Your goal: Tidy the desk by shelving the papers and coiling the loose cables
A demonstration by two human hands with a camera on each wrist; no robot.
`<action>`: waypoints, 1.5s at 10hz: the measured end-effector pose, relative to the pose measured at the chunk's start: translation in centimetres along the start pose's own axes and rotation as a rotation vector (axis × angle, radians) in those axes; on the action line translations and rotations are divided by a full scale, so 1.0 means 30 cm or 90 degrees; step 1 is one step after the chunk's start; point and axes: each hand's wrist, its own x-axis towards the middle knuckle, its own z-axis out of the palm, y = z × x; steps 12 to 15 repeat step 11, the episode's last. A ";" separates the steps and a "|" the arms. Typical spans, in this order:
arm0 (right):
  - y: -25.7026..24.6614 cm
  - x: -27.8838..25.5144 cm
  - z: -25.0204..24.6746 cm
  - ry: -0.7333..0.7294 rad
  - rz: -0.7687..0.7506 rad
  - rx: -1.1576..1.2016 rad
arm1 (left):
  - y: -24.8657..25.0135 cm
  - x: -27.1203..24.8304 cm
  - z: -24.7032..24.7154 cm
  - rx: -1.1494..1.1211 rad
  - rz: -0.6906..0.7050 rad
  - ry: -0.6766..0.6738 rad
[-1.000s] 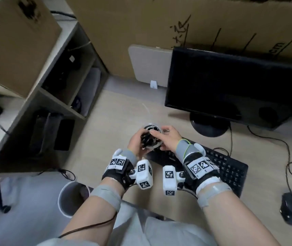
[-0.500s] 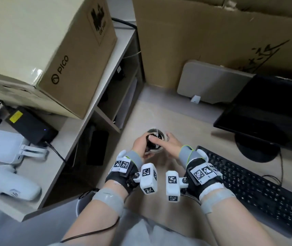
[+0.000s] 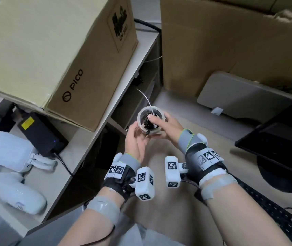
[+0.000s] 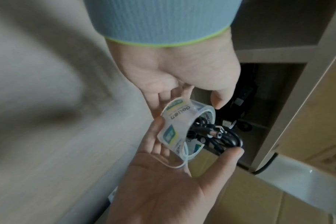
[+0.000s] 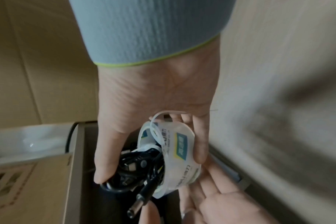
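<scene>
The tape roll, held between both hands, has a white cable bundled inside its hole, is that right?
Not quite: the cable stuffed into the tape roll is black, as the left wrist view shows. The left hand and right hand do hold the roll between them.

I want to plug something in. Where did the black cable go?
The black cable is bundled inside the clear tape roll, mid-frame in the head view, held between the left hand and right hand, beside the shelf.
</scene>
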 end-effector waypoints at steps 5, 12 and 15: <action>-0.030 0.203 0.140 0.097 -0.068 -0.293 | 0.034 -0.001 -0.136 -0.099 -0.014 0.015; -0.062 0.218 0.271 -0.008 0.003 -0.177 | 0.038 0.001 -0.226 -0.104 -0.026 -0.031; -0.062 0.218 0.271 -0.008 0.003 -0.177 | 0.038 0.001 -0.226 -0.104 -0.026 -0.031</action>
